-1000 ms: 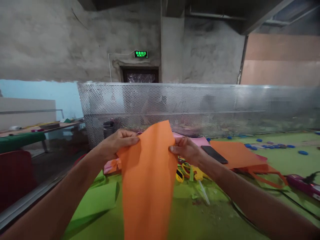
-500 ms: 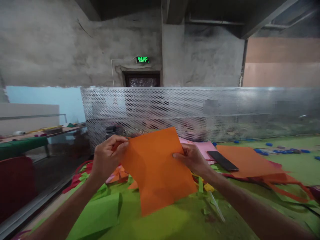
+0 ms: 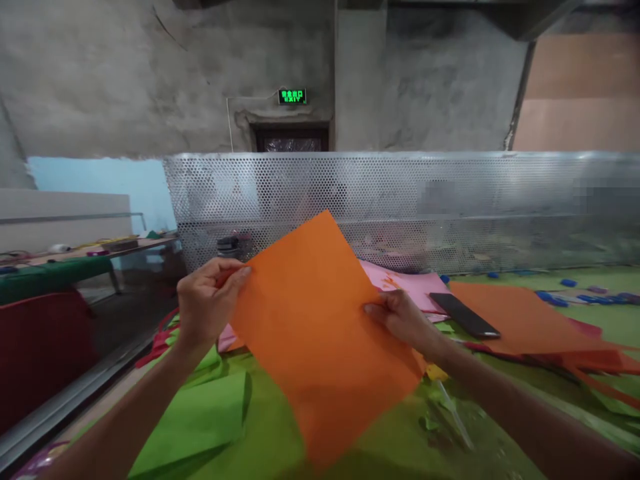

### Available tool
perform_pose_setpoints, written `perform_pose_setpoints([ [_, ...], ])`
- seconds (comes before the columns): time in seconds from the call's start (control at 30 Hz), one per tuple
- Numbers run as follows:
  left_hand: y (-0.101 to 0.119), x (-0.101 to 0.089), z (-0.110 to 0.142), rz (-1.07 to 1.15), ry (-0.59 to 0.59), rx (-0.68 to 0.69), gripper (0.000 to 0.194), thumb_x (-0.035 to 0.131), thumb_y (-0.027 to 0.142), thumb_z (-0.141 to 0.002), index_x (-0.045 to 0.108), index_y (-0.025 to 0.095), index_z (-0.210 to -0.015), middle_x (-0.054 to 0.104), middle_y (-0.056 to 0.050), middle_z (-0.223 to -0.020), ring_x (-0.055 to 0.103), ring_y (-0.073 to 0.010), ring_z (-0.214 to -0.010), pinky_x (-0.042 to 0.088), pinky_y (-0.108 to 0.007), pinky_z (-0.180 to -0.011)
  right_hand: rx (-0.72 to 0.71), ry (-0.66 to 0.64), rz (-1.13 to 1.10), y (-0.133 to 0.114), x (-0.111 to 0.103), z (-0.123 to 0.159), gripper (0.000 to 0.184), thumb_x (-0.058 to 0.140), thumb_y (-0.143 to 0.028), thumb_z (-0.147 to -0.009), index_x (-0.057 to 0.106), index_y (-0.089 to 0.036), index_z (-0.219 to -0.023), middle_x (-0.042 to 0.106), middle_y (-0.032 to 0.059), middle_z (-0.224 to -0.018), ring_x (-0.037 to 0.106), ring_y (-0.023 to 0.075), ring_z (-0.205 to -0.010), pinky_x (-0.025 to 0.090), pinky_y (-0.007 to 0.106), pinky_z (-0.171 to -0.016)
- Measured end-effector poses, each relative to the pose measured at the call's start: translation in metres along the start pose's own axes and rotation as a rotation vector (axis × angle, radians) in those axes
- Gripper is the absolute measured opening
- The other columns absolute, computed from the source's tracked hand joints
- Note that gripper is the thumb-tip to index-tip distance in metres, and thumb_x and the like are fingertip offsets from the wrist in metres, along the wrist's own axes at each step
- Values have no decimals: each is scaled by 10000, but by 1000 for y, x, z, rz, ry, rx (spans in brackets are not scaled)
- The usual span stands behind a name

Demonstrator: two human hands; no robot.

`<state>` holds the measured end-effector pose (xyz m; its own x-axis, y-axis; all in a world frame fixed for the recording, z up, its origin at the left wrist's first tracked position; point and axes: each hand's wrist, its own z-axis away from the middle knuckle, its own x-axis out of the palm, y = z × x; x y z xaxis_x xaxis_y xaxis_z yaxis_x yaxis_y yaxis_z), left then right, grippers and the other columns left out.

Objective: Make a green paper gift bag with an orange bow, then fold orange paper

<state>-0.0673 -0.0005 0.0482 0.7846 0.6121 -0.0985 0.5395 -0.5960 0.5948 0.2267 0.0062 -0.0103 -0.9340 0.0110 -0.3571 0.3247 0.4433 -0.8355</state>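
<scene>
An orange sheet [image 3: 320, 327], flat and either paper or thin felt, is held up in front of me with one corner pointing upward. My left hand [image 3: 210, 297] pinches its left corner between thumb and fingers. On the opposite edge, my right hand [image 3: 400, 317] grips the sheet with the thumb on the near face and the fingers behind. The sheet's lower corner hangs over the green tabletop [image 3: 270, 437]. Below my left forearm lies a bright green folded sheet [image 3: 205, 420].
A dark phone [image 3: 465, 315] rests against more orange sheets [image 3: 530, 320] at the right, beside pink sheets [image 3: 413, 287]. Blue pieces [image 3: 553, 299] lie farther back. A perforated metal panel [image 3: 400, 207] stands behind the table. Near my right forearm is a yellow-headed clear stick [image 3: 457, 417].
The orange sheet has turned so its top corner points up and its lower corner hangs down. Both hands keep their hold. The whole view has shifted slightly.
</scene>
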Motion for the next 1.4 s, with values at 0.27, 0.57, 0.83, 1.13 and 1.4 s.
perform_pose_setpoints([
  [0.27,-13,4,-7,-44,-49,-66,175,587,183,-736,673,135,-881,544,69,-580,437,-53,-499,344,-127,-467,248,-66,-197,-6,5,6,117,606,-293,-704,591,-192,-649,631,4,-578,596,161,-523,471,261,-462],
  [0.57,29,-11,7,-161,-29,400,298,568,112,-800,598,94,-1096,631,-31,-1022,586,-139,-944,474,-253,-814,329,144,-360,6,-22,-9,36,546,-240,-749,572,-218,-735,669,26,-678,657,190,-696,539,319,-650],
  [0.83,28,-24,81,-311,-643,870,630,448,10,-795,376,310,-1345,464,-65,-1382,393,-263,-1295,275,-503,-1072,523,-76,-353,19,11,38,73,615,-275,-699,607,-207,-671,675,40,-606,644,198,-579,541,344,-579],
  [1.13,10,-47,125,-350,-1013,1043,452,461,107,-810,565,279,-1215,603,-59,-1248,494,-304,-1203,157,-542,-1100,526,-152,-247,29,31,55,78,551,-248,-707,598,-193,-677,663,8,-607,608,150,-521,500,273,-523],
  [1.4,-1,-50,182,-438,-1078,922,354,469,262,-796,698,215,-1063,707,-115,-1029,643,-280,-907,492,-416,-772,317,-197,64,33,36,60,215,592,-299,-748,652,-158,-898,680,43,-737,628,183,-669,461,261,-550],
])
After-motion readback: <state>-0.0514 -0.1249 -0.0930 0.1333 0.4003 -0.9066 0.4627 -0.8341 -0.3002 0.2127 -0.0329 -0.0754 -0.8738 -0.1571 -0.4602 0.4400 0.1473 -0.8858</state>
